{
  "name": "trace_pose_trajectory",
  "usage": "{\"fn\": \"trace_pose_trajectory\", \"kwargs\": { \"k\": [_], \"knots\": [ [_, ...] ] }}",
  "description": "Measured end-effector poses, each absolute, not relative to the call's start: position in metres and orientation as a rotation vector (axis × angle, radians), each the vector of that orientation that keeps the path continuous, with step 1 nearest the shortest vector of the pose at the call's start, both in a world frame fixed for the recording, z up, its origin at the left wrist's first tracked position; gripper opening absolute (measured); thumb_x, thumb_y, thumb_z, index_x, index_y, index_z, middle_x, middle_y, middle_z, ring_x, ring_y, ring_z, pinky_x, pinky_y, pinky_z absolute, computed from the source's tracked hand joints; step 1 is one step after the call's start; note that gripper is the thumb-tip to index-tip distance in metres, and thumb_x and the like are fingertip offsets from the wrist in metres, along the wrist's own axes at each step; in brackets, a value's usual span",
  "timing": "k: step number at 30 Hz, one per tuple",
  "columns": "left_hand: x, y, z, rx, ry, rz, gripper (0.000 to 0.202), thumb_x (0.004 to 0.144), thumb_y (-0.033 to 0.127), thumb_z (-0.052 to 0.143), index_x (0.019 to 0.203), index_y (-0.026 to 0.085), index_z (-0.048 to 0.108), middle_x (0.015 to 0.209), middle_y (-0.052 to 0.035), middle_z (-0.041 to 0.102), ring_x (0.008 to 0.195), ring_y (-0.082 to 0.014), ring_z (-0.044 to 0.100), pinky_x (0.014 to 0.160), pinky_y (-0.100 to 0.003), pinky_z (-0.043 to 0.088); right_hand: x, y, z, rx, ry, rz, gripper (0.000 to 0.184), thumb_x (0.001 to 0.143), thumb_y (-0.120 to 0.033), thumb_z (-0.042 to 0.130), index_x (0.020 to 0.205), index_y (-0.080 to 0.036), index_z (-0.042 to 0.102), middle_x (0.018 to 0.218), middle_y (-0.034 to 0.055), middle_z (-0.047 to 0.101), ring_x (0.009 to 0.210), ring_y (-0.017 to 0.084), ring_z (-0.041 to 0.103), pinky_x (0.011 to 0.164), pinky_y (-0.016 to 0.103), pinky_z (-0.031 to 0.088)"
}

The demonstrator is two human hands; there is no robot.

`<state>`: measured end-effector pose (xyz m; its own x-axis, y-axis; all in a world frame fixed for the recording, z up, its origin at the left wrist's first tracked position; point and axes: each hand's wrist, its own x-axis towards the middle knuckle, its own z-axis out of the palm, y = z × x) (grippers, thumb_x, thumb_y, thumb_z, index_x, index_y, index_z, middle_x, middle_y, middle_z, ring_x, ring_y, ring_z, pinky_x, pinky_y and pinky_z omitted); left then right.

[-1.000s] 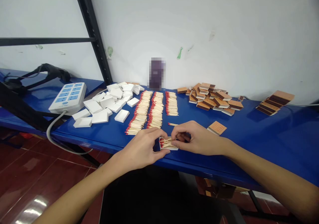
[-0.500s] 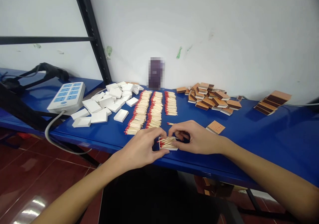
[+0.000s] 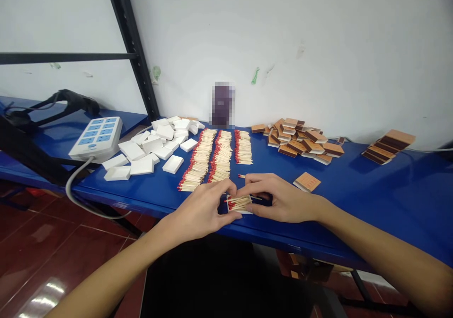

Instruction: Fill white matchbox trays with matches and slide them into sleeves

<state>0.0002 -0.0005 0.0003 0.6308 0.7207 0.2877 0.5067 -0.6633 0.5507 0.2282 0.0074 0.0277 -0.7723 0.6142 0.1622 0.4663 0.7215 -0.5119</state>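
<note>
A small white matchbox tray (image 3: 239, 205) holding red-tipped matches lies near the front edge of the blue table (image 3: 371, 200). My left hand (image 3: 203, 207) pinches the tray's left end between thumb and fingers. My right hand (image 3: 279, 197) grips its right end, fingers curled over the match ends. Three rows of loose matches (image 3: 219, 155) lie just behind my hands. One single match (image 3: 242, 176) lies apart beside my right hand's fingers.
A heap of empty white trays (image 3: 152, 146) sits at the left, by a white power strip (image 3: 96, 138) with its cable. Brown matchbox sleeves (image 3: 300, 141) are piled at back right, one sleeve (image 3: 307, 182) lies by my right wrist, and a stack (image 3: 389, 146) sits farther right. A black shelf post (image 3: 132, 44) rises at the left.
My right hand's fingers have shifted slightly along the matches in the tray. Both hands stay on the tray in the same spot.
</note>
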Motion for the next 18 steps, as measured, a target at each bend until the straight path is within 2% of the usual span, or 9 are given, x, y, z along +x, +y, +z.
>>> {"fn": "trace_pose_trajectory", "kwargs": {
  "k": [6,11,15,18],
  "knots": [
    [0.0019,-0.0008,0.0026,2.382,1.021,0.711,0.030,0.076,0.032,0.075,0.094,0.023,0.052,0.059,0.0103,0.043,0.052,-0.0119,0.046,0.056,-0.024,0.033,0.2293,0.0080,0.0272,-0.851,-2.626,0.638,0.026,0.094,-0.036,0.054,0.107,-0.024,0.073,0.079,0.0016,0.054,0.068,0.012,0.049,0.063,0.026,0.036],
    [0.0025,-0.0012,0.0027,2.389,1.042,0.698,0.029,0.076,0.032,0.075,0.093,0.023,0.054,0.057,0.0103,0.042,0.052,-0.0122,0.046,0.058,-0.024,0.035,0.2301,0.0085,0.0258,-0.851,-2.599,0.544,0.023,0.092,-0.032,0.056,0.098,-0.020,0.074,0.077,0.0019,0.055,0.066,0.011,0.048,0.061,0.027,0.036],
    [0.0011,-0.0005,0.0003,2.443,0.995,0.722,0.026,0.079,0.035,0.074,0.095,0.022,0.057,0.062,0.0077,0.048,0.056,-0.0129,0.049,0.061,-0.024,0.039,0.2304,0.0098,0.0241,-0.885,-2.533,0.471,0.021,0.092,-0.032,0.055,0.095,-0.019,0.072,0.072,0.0007,0.053,0.061,0.011,0.047,0.059,0.026,0.036],
    [0.0002,0.0001,-0.0015,2.477,0.946,0.736,0.025,0.084,0.034,0.071,0.103,0.022,0.062,0.073,0.0032,0.058,0.058,-0.0128,0.051,0.063,-0.025,0.043,0.2341,0.0148,0.0244,-1.033,-2.459,0.356,0.020,0.092,-0.032,0.054,0.099,-0.019,0.068,0.075,0.0018,0.055,0.067,0.013,0.050,0.063,0.027,0.038]
  ]
}}
